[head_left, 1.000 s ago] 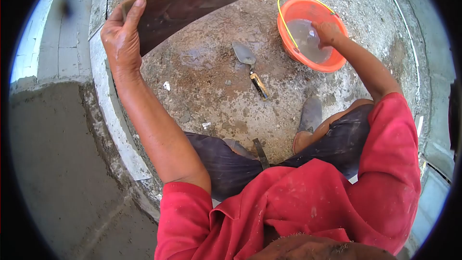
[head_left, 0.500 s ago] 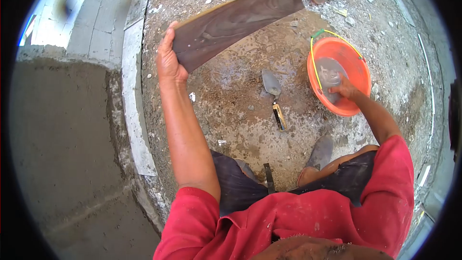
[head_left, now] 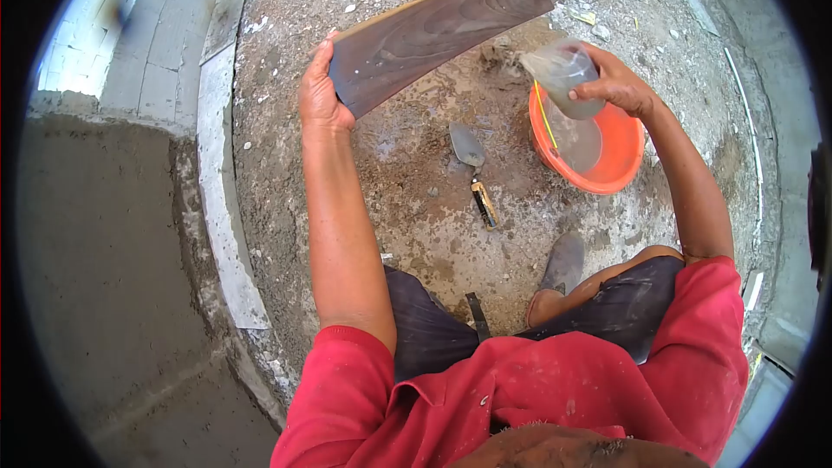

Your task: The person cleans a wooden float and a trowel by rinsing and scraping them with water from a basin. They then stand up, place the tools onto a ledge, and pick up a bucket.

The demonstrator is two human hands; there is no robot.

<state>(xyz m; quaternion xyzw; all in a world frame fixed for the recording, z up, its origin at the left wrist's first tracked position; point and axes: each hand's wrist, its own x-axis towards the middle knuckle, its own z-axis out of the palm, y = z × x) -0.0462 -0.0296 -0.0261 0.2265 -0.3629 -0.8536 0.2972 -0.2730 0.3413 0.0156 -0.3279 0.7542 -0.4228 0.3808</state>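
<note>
Grip of my right hand [head_left: 617,87] is clamped round a clear plastic container [head_left: 559,69], held tilted over the orange bucket [head_left: 626,149], probably so any drips land inside. My left hand [head_left: 325,94] is closed on one end of a dark board [head_left: 442,42]; I judge that hold leaves its broad face bare. So the container sits within my right grip, above the bucket's left side, while the board extends from my left grip, left of the bucket. Also left of the bucket, a trowel [head_left: 468,147] lies apart from both hands.
</note>
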